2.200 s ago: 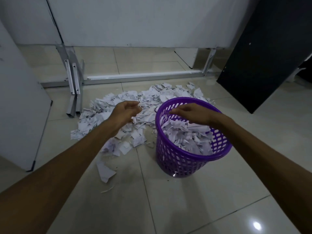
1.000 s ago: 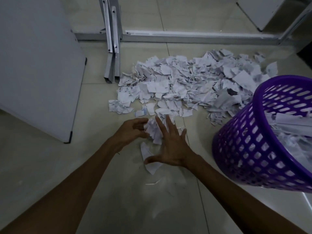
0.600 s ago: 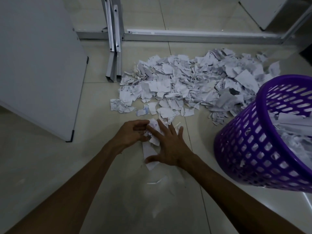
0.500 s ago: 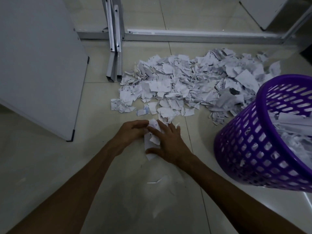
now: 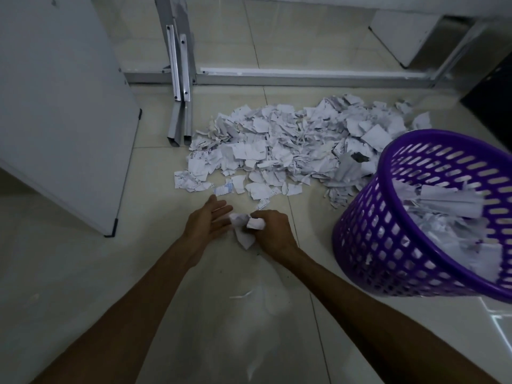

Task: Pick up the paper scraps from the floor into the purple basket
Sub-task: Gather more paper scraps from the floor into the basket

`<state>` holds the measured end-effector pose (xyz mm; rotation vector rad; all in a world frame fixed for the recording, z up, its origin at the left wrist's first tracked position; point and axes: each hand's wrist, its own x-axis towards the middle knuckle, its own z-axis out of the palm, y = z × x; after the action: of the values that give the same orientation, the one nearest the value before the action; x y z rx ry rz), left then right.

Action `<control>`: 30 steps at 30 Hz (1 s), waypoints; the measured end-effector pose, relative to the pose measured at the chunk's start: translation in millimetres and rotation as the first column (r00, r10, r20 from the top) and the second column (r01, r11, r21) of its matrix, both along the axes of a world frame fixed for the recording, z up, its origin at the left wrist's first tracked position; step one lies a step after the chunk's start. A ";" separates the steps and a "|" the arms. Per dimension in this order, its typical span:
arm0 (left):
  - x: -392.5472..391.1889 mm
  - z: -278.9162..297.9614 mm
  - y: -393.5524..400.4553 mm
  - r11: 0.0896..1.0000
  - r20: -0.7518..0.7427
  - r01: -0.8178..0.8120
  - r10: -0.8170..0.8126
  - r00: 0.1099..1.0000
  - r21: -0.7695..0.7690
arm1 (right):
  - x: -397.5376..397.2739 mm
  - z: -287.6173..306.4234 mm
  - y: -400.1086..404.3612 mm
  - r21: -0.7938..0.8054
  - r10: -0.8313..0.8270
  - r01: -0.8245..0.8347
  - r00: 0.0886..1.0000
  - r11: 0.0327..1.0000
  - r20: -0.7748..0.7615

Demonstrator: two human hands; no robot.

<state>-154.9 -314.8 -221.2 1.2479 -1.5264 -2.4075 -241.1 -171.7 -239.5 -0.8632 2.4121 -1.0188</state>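
Observation:
A broad heap of white paper scraps (image 5: 291, 145) lies on the tiled floor ahead. The purple basket (image 5: 393, 245) stands at the right, partly filled with scraps, its perforated wall facing me. My right hand (image 5: 273, 232) is closed around a small bunch of crumpled scraps (image 5: 243, 228) just above the floor, near the heap's front edge. My left hand (image 5: 206, 223) is beside it with fingers spread, palm turned toward the bunch and touching its left side. A thin paper sliver (image 5: 241, 295) lies on the floor nearer me.
A white board (image 5: 61, 106) leans at the left, its corner on the floor. Grey metal frame legs (image 5: 180, 79) and a floor rail (image 5: 304, 74) run behind the heap. A dark panel (image 5: 493, 87) is at the far right.
Both hands left the basket area and dropped to the heap's near edge, raking scraps together. The right hand has closed on a bunch and the left hand has opened beside it.

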 end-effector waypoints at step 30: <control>-85.9 142.9 177.6 0.951 -0.294 0.271 -0.303 0.906 -0.147 | -99.5 208.4 221.8 0.146 -0.191 0.224 0.959 0.964 -0.209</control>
<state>-240.8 -137.2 -78.3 0.6139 -1.8066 -2.4978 -340.6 50.1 -31.1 -0.6876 2.7551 -0.8181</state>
